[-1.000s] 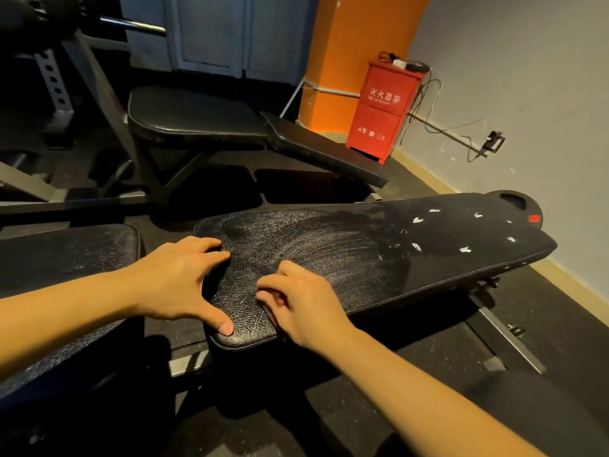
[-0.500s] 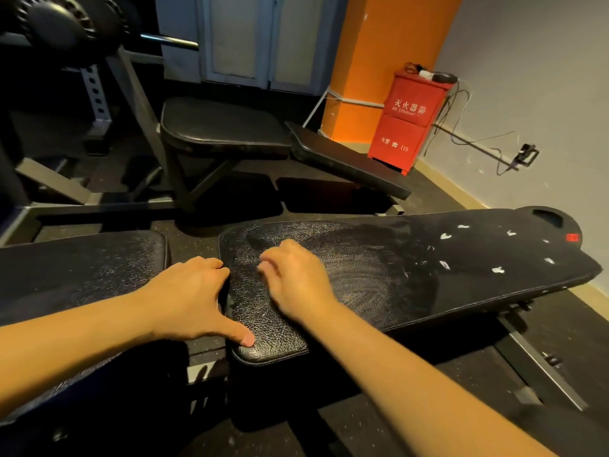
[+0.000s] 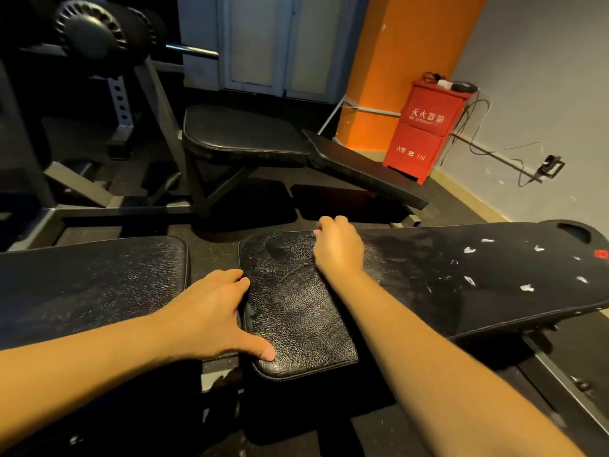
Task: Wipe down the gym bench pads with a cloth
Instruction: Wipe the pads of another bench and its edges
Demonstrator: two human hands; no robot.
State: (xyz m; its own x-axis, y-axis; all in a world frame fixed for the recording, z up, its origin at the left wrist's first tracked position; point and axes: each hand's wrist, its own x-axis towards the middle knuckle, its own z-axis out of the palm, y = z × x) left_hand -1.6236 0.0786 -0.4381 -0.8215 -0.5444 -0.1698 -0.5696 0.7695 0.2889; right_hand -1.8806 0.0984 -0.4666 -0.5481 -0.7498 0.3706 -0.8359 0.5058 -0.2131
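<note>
The long black back pad [image 3: 412, 282] runs from the centre to the right, cracked and streaked with wipe marks, with white flecks [image 3: 527, 287] near its far end. The seat pad [image 3: 92, 285] lies to its left across a gap. My left hand [image 3: 211, 311] rests on the back pad's near-left end, fingers along the edge and thumb on top. My right hand [image 3: 339, 249] sits at the pad's far edge, fingers curled downward. No cloth shows; anything under that palm is hidden.
A second black bench [image 3: 244, 133] stands behind, with a weight rack and plates [image 3: 92, 31] at the back left. A red fire-extinguisher box [image 3: 425, 133] sits by the orange pillar, with loose cables along the wall. The bench's steel frame [image 3: 560, 384] runs low on the right.
My right hand has slid from the pad's near edge across to its far edge. The left hand has stayed on the pad's end. My view has dropped and shifted left.
</note>
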